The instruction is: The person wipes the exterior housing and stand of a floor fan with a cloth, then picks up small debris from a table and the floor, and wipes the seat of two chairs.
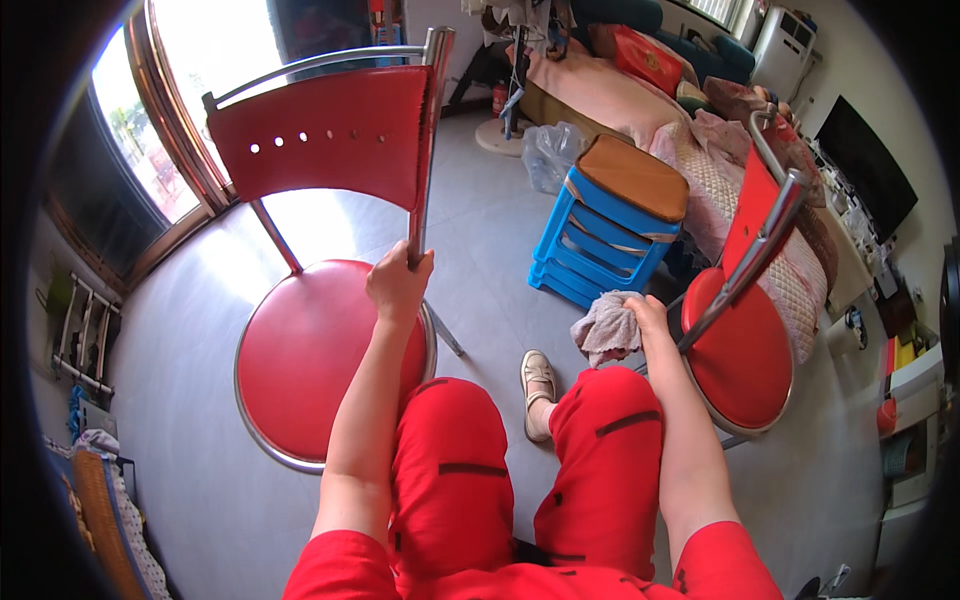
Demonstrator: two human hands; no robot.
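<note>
My left hand point(400, 279) grips the metal back post of a red chair with a round padded seat point(322, 360) and a red backrest point(322, 139) with a row of holes. In my right hand point(649, 315) is a crumpled grey cloth point(609, 327), held above and beside my right knee. A second red chair point(739, 349) stands just right of that hand, its metal frame close to my wrist. Beyond the cloth stand stacked blue plastic stools point(600, 240) with a brown pad point(634, 178) on top.
A clear plastic bag point(553, 154) lies on the grey floor by the stools, near a stand's round base point(501, 138). A couch with pink covers point(615, 97) runs along the upper right. Glass sliding doors point(176, 112) are at upper left; a rack point(86, 334) stands at far left.
</note>
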